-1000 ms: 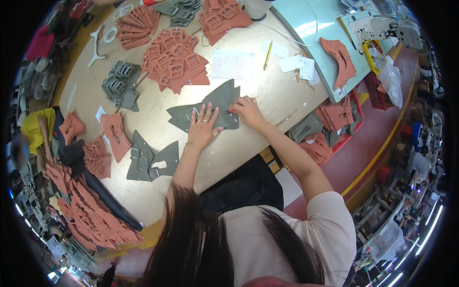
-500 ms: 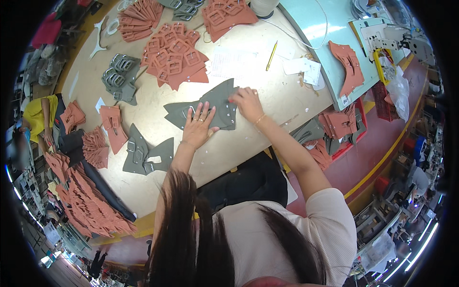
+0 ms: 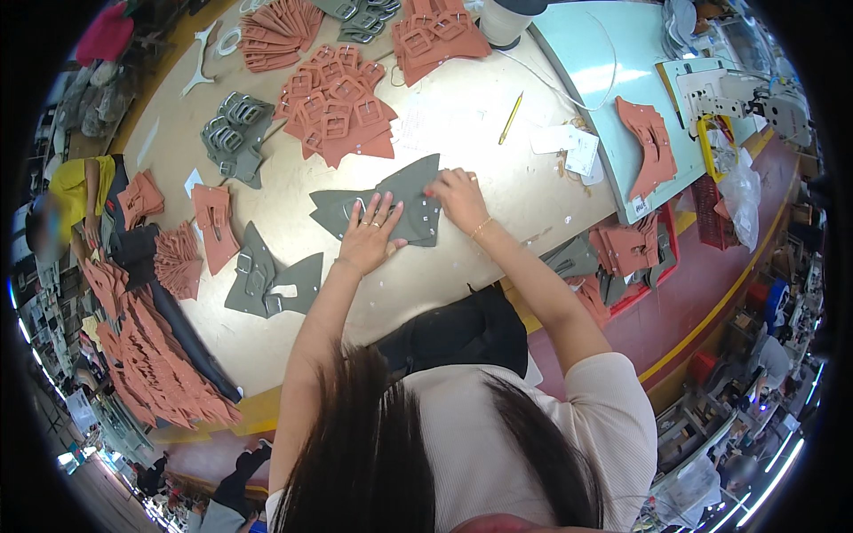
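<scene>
A dark grey-green cut piece [image 3: 414, 185] with pointed corners and a metal buckle lies in front of me on the table. My left hand [image 3: 371, 236] rests flat on it, fingers stretched out beside the buckle. At the piece's right edge, my right hand [image 3: 460, 202] has its fingers curled and pinched together. Its fingertips touch or nearly touch that edge; whatever is between them is too small to make out. Small white marks dot the piece near its right edge. Another grey-green buckled piece [image 3: 252, 282] lies left of my left forearm.
Orange-brown buckled pieces [image 3: 334, 120] and grey-green buckled pieces [image 3: 236, 135] lie heaped farther back. A yellow pen [image 3: 511, 118] and white tags [image 3: 582, 153] lie to the right. A red crate [image 3: 668, 258] of pieces stands beside the table. Someone in yellow [image 3: 84, 188] is at the far left.
The view has shifted slightly, so the table's things sit a little differently in it. Both hands keep nearly the same place on the grey-green piece.
</scene>
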`<state>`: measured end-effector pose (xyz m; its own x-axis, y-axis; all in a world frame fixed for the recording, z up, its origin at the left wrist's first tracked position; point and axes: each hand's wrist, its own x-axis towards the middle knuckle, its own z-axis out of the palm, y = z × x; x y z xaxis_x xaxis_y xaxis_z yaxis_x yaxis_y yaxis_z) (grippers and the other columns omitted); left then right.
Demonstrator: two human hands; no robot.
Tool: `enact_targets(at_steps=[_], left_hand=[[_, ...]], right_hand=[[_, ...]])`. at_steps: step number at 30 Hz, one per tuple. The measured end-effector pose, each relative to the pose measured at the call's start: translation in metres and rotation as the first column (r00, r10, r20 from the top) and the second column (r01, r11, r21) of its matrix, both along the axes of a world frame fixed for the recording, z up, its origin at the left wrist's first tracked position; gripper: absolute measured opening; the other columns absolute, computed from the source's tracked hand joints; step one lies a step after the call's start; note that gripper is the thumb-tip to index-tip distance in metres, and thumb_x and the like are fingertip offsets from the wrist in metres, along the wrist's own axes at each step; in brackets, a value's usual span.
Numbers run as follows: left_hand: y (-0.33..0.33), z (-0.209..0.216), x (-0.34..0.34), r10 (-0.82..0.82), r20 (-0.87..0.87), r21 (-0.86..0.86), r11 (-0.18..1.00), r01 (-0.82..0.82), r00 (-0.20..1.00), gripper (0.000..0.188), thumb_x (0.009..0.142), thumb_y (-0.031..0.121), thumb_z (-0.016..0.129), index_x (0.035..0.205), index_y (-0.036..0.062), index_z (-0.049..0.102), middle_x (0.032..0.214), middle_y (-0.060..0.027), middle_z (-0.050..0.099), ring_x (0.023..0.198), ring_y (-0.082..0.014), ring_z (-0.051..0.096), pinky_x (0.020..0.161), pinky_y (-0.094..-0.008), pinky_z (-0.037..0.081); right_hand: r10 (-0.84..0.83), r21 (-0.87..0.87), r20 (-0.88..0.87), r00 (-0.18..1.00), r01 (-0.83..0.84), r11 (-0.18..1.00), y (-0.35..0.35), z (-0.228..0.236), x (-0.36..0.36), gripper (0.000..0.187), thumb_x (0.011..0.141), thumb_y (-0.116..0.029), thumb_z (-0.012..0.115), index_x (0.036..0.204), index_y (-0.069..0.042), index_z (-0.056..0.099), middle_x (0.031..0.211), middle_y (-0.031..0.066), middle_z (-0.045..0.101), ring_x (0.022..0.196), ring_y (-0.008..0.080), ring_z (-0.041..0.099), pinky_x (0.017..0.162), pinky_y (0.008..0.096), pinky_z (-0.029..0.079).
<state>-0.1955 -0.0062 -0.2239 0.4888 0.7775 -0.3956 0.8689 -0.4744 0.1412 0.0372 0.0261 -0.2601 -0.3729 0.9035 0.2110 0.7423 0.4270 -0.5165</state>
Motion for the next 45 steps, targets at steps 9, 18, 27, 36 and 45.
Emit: enact_targets(at_steps=[9, 18, 27, 36, 45], left_hand=[[-0.002, -0.001, 0.0, -0.004, -0.009, 0.012, 1.0, 0.004, 1.0, 0.074, 0.091, 0.058, 0.043, 0.151, 0.0198, 0.022, 0.158, -0.0062, 0.017, 0.146, -0.0242, 0.013, 0.117, -0.0494, 0.01], [-0.002, -0.002, 0.0, -0.01, -0.026, 0.023, 1.0, 0.011, 1.0, 0.075, 0.091, 0.058, 0.042, 0.151, 0.0176, 0.022, 0.158, -0.0059, 0.016, 0.146, -0.0235, 0.013, 0.117, -0.0489, 0.01], [-0.001, 0.0, 0.001, -0.002, -0.035, 0.001, 1.0, 0.002, 0.999, 0.074, 0.092, 0.058, 0.041, 0.151, 0.0176, 0.02, 0.158, -0.0058, 0.015, 0.146, -0.0229, 0.011, 0.118, -0.0484, 0.008], [-0.002, -0.001, 0.0, -0.007, -0.021, 0.026, 1.0, 0.007, 1.0, 0.075, 0.092, 0.057, 0.042, 0.151, 0.0172, 0.021, 0.158, -0.0059, 0.016, 0.146, -0.0232, 0.013, 0.118, -0.0486, 0.008], [-0.002, -0.002, 0.0, -0.007, -0.026, 0.022, 1.0, 0.007, 1.0, 0.075, 0.091, 0.057, 0.043, 0.151, 0.017, 0.021, 0.158, -0.0061, 0.016, 0.146, -0.0238, 0.013, 0.117, -0.0488, 0.009]], right_hand=[[-0.032, -0.053, -0.04, 0.999, 0.03, 0.998, -0.01, -0.003, -0.011, 0.015, 0.08, -0.009, 0.062, 0.087, -0.02, 0.068, 0.087, 0.001, 0.054, 0.087, 0.0224, 0.052, 0.08, 0.0377, 0.038], [-0.003, -0.019, -0.071, 0.997, 0.002, 1.0, -0.005, -0.001, -0.01, 0.011, 0.08, -0.012, 0.059, 0.082, -0.02, 0.066, 0.084, 0.0007, 0.051, 0.086, 0.0211, 0.052, 0.078, 0.0375, 0.038], [0.077, -0.006, -0.034, 0.996, -0.077, 0.997, 0.002, -0.002, -0.005, 0.01, 0.08, -0.014, 0.061, 0.083, -0.021, 0.067, 0.085, -0.0006, 0.052, 0.086, 0.0206, 0.052, 0.08, 0.0375, 0.039], [0.14, -0.02, -0.02, 0.99, -0.141, 0.99, 0.01, -0.003, -0.006, 0.009, 0.081, -0.015, 0.062, 0.084, -0.021, 0.066, 0.085, -0.0007, 0.052, 0.089, 0.0209, 0.051, 0.08, 0.0373, 0.039], [0.027, -0.074, -0.075, 0.997, -0.032, 0.997, -0.006, -0.001, -0.013, 0.007, 0.079, -0.015, 0.065, 0.083, -0.02, 0.067, 0.086, -0.0011, 0.052, 0.088, 0.0201, 0.051, 0.078, 0.0362, 0.039]])
